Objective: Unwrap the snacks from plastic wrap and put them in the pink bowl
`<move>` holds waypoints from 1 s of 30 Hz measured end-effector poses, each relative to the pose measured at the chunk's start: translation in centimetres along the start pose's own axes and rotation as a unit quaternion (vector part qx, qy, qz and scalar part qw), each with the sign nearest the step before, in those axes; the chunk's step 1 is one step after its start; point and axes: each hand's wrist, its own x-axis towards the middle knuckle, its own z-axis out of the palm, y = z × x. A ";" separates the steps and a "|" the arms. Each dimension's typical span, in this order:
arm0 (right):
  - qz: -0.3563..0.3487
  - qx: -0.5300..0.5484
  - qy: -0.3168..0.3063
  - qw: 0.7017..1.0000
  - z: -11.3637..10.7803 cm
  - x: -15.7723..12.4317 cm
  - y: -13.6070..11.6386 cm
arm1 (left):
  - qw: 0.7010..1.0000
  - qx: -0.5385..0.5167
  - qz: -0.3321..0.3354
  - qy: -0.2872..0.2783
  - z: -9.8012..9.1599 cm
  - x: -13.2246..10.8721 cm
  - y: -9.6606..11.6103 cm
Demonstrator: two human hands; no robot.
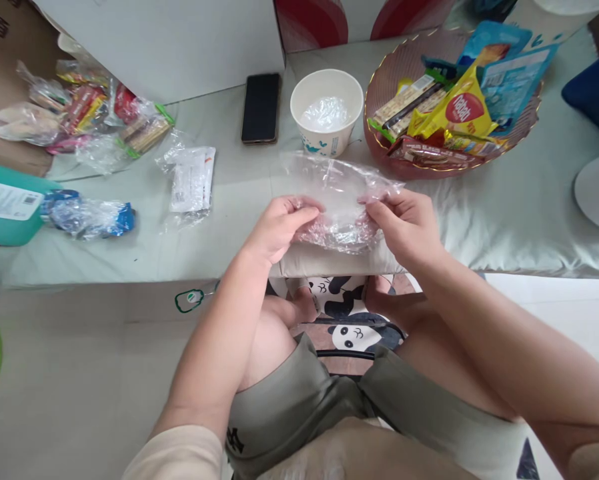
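Observation:
Between my hands a clear plastic bag (344, 217) is stretched out, crinkled along its lower part. My left hand (282, 227) pinches its left side between thumb and fingers. On the other side my right hand (404, 223) grips the bag in the same way. I cannot make out anything inside the bag. Just beyond it stands a white paper cup (324, 142) with crumpled clear plastic (327, 113) in it. To the right of the cup sits a pink gold-rimmed bowl (379, 80) filled with wrapped snacks (459, 110).
A black phone (261, 108) lies left of the cup. Further left are a plastic-wrapped white packet (192, 180), a blue plastic-wrapped item (92, 215) and several packaged snacks (84, 110). A white box (179, 40) stands behind. The cloth-covered surface (204, 257) ends close below my hands.

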 end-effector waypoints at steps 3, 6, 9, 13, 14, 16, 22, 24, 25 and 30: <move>-0.012 -0.004 0.009 1.000 -0.2 0.1 0.1 | 0.999 -0.012 0.045 0.022 -0.4 0.1 0.2; -0.012 -0.011 -0.003 1.000 -0.1 0.0 0.0 | 0.999 -0.021 0.040 0.002 -0.4 0.1 0.2; -0.005 -0.031 -0.026 0.999 0.0 -0.1 -0.1 | 0.999 0.028 0.030 -0.028 -0.1 0.1 -0.2; 0.012 -0.008 -0.026 1.000 -0.1 -0.2 0.0 | 0.993 0.093 0.054 -0.042 -0.2 0.3 -0.5; 0.014 0.006 -0.018 1.000 -0.1 -0.1 0.0 | 0.993 0.095 0.050 -0.046 -0.4 0.4 -0.4; 0.013 0.030 -0.005 0.999 -0.2 0.1 0.1 | 0.994 0.095 0.048 -0.031 -0.7 0.5 -0.3; 0.027 0.022 0.047 0.998 -0.2 0.4 0.1 | 0.844 0.229 0.436 0.211 -0.9 -0.2 -0.6; 0.019 0.004 0.037 0.999 0.0 0.3 -0.2 | 0.791 0.334 0.486 0.160 -0.6 -0.6 -0.9; 0.014 -0.004 0.025 1.000 0.1 0.2 -0.3 | 0.784 0.376 0.477 0.128 -0.4 -0.7 -1.0; 0.024 -0.050 0.001 0.998 0.3 0.2 -0.1 | 0.788 0.427 0.420 0.145 0.3 -0.5 -1.2</move>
